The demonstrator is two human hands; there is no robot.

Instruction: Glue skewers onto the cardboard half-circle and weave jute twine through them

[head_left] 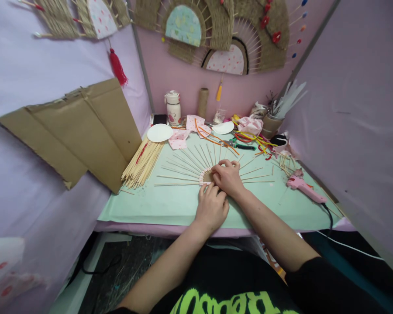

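forearms are stretched from a black shirt with green lettering (216, 303) onto a pale green mat (150, 205). the left hand (211, 209) is laid knuckles up, fingers held together and bent, their tips pressed against the near edge of a fan frame (205, 176); whether anything is pinched cannot be told. the right hand (227, 176) is curled over the frame's small half-round centre, just beyond the left hand and touching it, its grip hidden beneath the fingers. thin wooden sticks (183, 163) are spread from that centre in a half circle, flat on the mat. a pink glue gun (303, 186) is laid to the right, well apart. a loose bundle of sticks (142, 163) is heaped at the left against folded cardboard (81, 131). farther back are found a white disc (159, 132), green-handled cutters (240, 145), a tangle of coloured wires (255, 139), a cup of white strips (271, 124) and a lidded bottle (172, 108). woven fans (216, 26) are hung on the pink wall.
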